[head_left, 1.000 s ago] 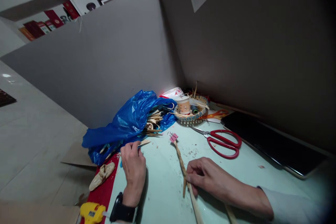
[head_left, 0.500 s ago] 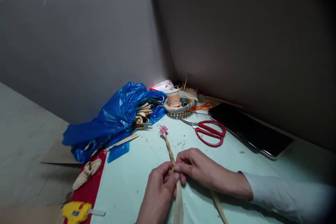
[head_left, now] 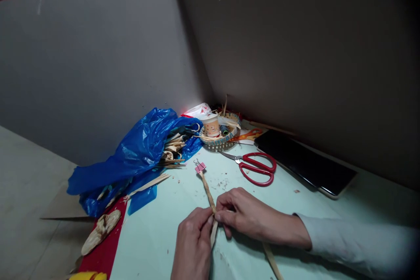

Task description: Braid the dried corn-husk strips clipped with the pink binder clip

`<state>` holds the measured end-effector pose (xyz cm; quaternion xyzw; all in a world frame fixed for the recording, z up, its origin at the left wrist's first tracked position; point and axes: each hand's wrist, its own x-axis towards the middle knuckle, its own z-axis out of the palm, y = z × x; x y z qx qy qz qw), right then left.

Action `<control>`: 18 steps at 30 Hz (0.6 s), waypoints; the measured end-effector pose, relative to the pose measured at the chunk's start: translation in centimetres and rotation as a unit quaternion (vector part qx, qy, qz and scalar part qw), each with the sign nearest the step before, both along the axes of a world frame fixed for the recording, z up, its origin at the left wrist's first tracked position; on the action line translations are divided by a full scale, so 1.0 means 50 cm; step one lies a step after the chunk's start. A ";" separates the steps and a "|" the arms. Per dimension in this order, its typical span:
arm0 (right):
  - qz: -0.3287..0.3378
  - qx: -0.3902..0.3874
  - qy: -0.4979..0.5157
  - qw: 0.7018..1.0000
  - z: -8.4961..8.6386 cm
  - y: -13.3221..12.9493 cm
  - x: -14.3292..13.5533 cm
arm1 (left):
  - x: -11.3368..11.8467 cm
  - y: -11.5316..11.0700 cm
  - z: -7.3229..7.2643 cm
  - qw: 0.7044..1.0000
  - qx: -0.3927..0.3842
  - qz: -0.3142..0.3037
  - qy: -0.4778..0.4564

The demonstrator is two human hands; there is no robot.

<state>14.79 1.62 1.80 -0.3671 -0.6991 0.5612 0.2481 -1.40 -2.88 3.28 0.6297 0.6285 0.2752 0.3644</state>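
A twisted cord of dried plant fibre (head_left: pixel 206 190) runs toward me from a pink binder clip (head_left: pixel 200 167) at its far end. My right hand (head_left: pixel 243 212) pinches the cord's near end between thumb and fingers. Close against it, my left hand (head_left: pixel 194 240) is closed on a pale flat strip (head_left: pixel 213 232) that leaves the cord there. Another strip (head_left: pixel 271 260) comes out from under my right wrist and lies toward the table's near edge. My left fingertips are partly hidden behind the hand.
Red-handled scissors (head_left: pixel 257 168) lie beyond my right hand, near a black tablet-like device (head_left: pixel 305 162). A blue plastic bag (head_left: pixel 131 148) holds strips at the left. Behind stands a woven basket (head_left: pixel 219 142) with a paper cup (head_left: pixel 211 126). Grey panels (head_left: pixel 108 61) enclose the back.
My left hand has turned and drawn the pale strip in, so less of it shows below the hands. My right hand keeps its pinch. The view has shifted slightly.
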 end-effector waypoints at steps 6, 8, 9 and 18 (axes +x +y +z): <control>0.006 0.019 -0.016 1.000 -0.008 0.000 0.004 | 0.007 -0.001 -0.006 0.994 -0.050 0.019 -0.092; 0.011 0.039 -0.020 0.999 -0.007 0.001 0.008 | 0.009 -0.001 -0.018 0.990 -0.057 0.033 -0.123; 0.017 0.047 -0.024 0.998 -0.005 0.003 0.010 | 0.009 0.000 -0.025 0.987 -0.061 0.043 -0.143; 0.067 0.127 -0.148 0.979 0.034 0.005 0.030 | 0.010 -0.003 -0.073 0.961 -0.078 0.155 -0.213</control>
